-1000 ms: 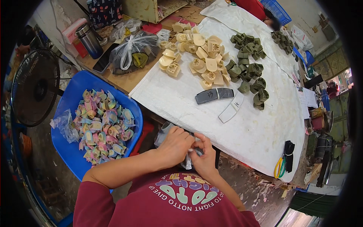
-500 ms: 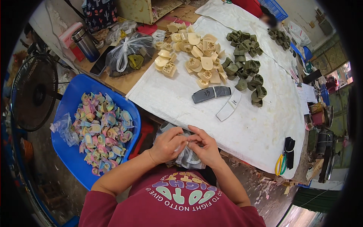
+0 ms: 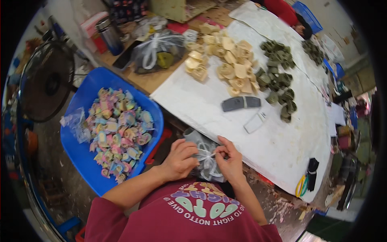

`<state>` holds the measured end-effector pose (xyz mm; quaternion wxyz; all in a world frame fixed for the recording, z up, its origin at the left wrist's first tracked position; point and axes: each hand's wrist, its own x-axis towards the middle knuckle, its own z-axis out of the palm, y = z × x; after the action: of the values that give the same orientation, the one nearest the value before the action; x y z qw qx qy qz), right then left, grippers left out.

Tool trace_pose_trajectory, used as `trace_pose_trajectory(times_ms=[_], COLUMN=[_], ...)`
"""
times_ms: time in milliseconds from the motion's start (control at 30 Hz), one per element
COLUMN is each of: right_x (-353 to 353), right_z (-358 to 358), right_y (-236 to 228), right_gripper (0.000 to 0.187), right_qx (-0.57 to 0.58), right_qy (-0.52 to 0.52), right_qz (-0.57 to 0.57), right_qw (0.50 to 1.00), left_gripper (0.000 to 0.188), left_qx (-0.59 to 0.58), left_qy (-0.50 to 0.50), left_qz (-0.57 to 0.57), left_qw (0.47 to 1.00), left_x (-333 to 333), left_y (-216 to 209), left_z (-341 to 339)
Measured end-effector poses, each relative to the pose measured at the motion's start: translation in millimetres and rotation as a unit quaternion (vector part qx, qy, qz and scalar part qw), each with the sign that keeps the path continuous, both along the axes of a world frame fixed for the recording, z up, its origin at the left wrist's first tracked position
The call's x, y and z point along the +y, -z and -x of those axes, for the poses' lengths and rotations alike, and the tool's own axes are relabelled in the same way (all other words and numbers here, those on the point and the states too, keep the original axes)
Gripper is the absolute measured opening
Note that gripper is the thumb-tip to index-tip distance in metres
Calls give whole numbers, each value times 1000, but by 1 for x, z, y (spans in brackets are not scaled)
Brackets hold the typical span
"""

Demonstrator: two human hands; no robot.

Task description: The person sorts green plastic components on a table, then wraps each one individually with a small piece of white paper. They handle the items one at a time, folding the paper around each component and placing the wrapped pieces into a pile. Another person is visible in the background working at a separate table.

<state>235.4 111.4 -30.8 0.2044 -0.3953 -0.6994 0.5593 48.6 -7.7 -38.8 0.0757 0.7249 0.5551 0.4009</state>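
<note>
One left hand and one right hand are holding one clear bag, while one other knotted bag is sitting apart. One blue tub, one fan and one flask are standing nearby.

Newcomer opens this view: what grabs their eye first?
Probably the blue tub of pastel pieces at left, beside the table. Next, the cream pieces and dark green pieces piled toward the far side of the white sheet. Then the left hand and right hand at a clear plastic bag, by the table's near edge.
</note>
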Motion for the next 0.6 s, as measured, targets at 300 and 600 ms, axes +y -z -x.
trace_pose_trajectory(times_ms=[300, 600], right_x=[0, -7], right_z=[-21, -47], right_y=[7, -1], right_gripper=[39, 35], right_qx=[62, 152], right_qy=[58, 183], right_qz=[23, 35], right_qw=[996, 971], left_gripper=[20, 14], left_qx=[112, -85], left_qy=[31, -63], left_qz=[165, 11], left_qw=[979, 994], left_x=[42, -5], left_y=[0, 3], left_z=[-31, -4])
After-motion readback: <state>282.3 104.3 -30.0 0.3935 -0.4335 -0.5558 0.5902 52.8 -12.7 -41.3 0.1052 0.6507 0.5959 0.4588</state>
